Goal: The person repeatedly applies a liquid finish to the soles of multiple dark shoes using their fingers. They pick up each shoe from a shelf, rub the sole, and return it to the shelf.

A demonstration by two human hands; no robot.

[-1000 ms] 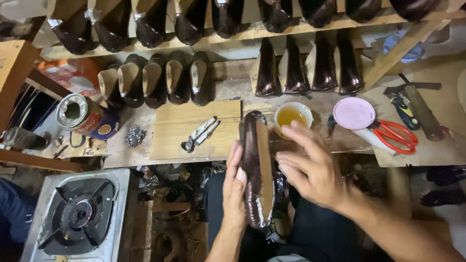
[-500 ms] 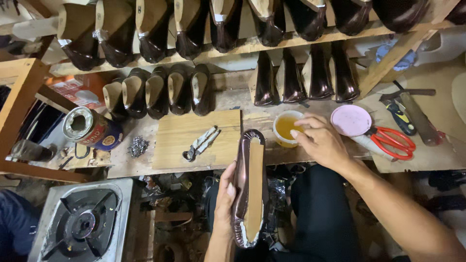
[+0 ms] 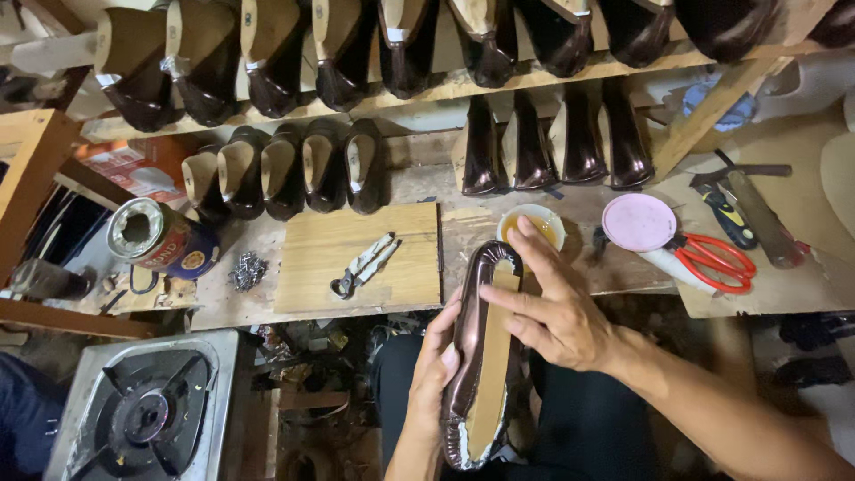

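The head view shows a glossy dark brown shoe [image 3: 481,356], sole up, its tan insole long and flat, held over the lap near the workbench [image 3: 570,258]. The left hand [image 3: 436,365] grasps its left side. The right hand [image 3: 552,307], fingers spread, rests on the insole, just near a small cup [image 3: 532,224] of amber liquid.

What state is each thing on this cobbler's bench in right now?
Shoe: sole up, gripped by left hand.
Right hand: fingers on the sole.
Cup: uncovered, yellowish liquid inside.
Pincers: lying shut on the board.
Scissors: lying nearly closed.
Tin: open, on its side.
Stove: no flame visible.
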